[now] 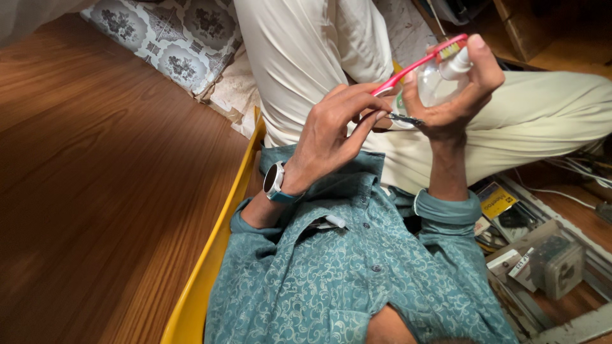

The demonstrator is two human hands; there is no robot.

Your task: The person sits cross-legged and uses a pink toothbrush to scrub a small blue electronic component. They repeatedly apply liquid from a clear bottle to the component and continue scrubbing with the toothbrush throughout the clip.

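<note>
- Left hand point(335, 130), wearing a round wristwatch point(274, 181), pinches the pink plastic toothbrush's point(417, 64) handle.
- Right hand point(456, 95) is clamped around a small clear plastic spray bottle point(440, 79), thumb against the brush head, just beside the left hand.

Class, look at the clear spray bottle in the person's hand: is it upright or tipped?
Tipped: the bottle lies slanted in the right hand, its white nozzle toward the upper right.
</note>
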